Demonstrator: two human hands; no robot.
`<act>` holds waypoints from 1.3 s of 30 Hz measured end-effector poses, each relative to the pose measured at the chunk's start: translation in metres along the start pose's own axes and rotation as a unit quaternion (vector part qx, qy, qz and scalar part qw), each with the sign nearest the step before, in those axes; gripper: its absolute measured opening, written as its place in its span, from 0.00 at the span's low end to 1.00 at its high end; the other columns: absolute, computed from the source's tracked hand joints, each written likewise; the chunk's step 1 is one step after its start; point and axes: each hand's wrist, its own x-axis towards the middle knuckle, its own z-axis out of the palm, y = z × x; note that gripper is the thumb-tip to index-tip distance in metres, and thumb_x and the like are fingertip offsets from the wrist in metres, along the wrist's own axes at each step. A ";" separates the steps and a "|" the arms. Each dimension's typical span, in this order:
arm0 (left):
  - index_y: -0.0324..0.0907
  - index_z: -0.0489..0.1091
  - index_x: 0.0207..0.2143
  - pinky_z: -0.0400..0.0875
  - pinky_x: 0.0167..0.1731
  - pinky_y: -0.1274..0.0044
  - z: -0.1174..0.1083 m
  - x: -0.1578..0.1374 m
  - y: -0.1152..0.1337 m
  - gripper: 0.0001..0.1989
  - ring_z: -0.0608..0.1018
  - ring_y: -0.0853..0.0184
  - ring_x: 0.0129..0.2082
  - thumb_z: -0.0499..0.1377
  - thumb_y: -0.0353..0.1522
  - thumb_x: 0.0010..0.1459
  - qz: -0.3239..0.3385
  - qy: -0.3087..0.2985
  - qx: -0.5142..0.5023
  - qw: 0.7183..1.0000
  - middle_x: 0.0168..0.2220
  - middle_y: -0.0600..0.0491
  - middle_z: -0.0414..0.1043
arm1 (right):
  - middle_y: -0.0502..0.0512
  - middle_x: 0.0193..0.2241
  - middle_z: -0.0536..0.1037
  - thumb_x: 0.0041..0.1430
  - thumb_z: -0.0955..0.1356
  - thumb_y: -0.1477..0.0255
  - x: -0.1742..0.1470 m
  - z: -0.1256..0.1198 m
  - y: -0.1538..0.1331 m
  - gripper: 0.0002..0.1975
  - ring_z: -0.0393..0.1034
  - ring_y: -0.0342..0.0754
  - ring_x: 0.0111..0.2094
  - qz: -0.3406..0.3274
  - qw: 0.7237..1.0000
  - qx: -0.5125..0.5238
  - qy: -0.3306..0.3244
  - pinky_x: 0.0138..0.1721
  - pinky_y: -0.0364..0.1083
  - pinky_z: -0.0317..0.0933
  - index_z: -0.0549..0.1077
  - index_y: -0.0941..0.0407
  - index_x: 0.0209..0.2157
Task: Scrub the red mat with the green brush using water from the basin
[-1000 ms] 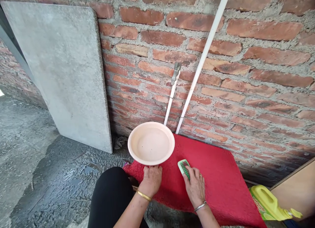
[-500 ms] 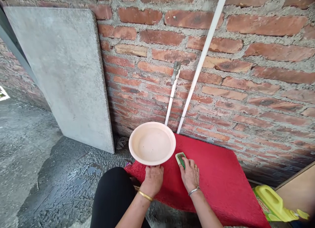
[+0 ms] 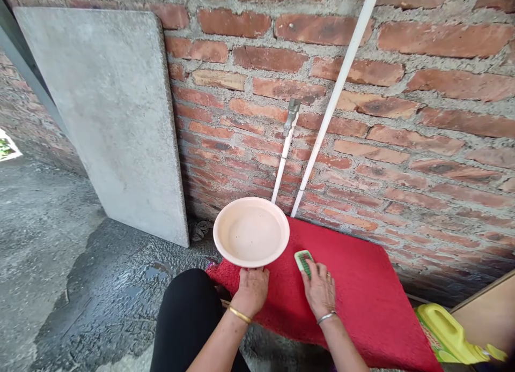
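My right hand (image 3: 319, 292) is closed around a green scrub brush (image 3: 303, 262) with a pale edge. The brush lies against a red cloth (image 3: 358, 286) spread over a low surface. A round, pale pink basin (image 3: 251, 233) stands at the cloth's left end and looks to hold shallow water with a few dark specks. Close against the basin's near side is my left hand (image 3: 253, 289), back upward. Its fingertips go out of sight beneath the rim, so whether it grips the basin or presses on the cloth is unclear.
Behind the cloth rises a brick wall (image 3: 354, 157) with a tall white pipe (image 3: 328, 112) and a short pipe topped by a grey fitting (image 3: 292, 117). A grey slab (image 3: 108, 114) leans at left above wet concrete (image 3: 120, 291). A yellow jug (image 3: 446, 332) is at lower right.
My right hand has slid the brush a little to the right over the cloth. The left hand and basin keep their places; the view has shifted slightly.
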 end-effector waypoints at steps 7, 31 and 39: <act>0.43 0.77 0.41 0.66 0.49 0.59 0.001 -0.001 0.009 0.12 0.76 0.57 0.41 0.58 0.24 0.58 -0.036 0.006 0.007 0.999 0.40 0.45 0.75 | 0.60 0.45 0.74 0.69 0.57 0.58 -0.044 0.006 0.026 0.21 0.71 0.53 0.42 -0.043 0.995 0.060 0.061 0.44 0.52 0.64 0.72 0.50 0.54; 0.45 0.76 0.49 0.66 0.50 0.58 -0.003 0.001 0.003 0.16 0.75 0.53 0.49 0.55 0.26 0.61 -0.001 -0.061 -0.030 0.998 0.49 0.42 0.73 | 0.57 0.45 0.73 0.68 0.61 0.64 -0.022 0.016 -0.020 0.17 0.69 0.51 0.42 -0.106 0.991 0.062 0.042 0.45 0.50 0.61 0.73 0.48 0.53; 0.45 0.76 0.47 0.67 0.47 0.59 -0.001 0.009 0.003 0.14 0.75 0.52 0.47 0.57 0.30 0.60 -0.010 -0.145 -0.049 0.988 0.48 0.42 0.73 | 0.61 0.46 0.73 0.68 0.61 0.63 0.026 0.005 -0.012 0.19 0.69 0.53 0.43 0.007 1.000 0.002 0.000 0.44 0.50 0.58 0.72 0.51 0.56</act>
